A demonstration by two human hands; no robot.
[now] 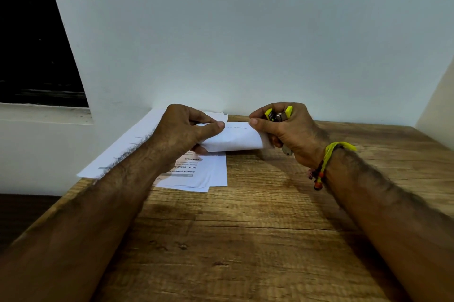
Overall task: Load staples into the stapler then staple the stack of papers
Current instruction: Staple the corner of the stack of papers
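Note:
A small yellow and metal stapler [278, 114] sits in my right hand [287, 129], whose fingers wrap around it while the thumb also pinches the right end of a folded white paper [235, 138]. My left hand [184, 129] pinches that paper's left end between thumb and fingers, lifted just above the table. Below my left hand lies the stack of printed papers [211, 173], fanned out and hanging past the table's left edge. No loose staples show.
The wooden table [245, 228] runs up to a pale wall [245, 31] right behind the papers. A dark window [32, 43] with a ledge is at the left. A yellow thread band [329, 154] circles my right wrist.

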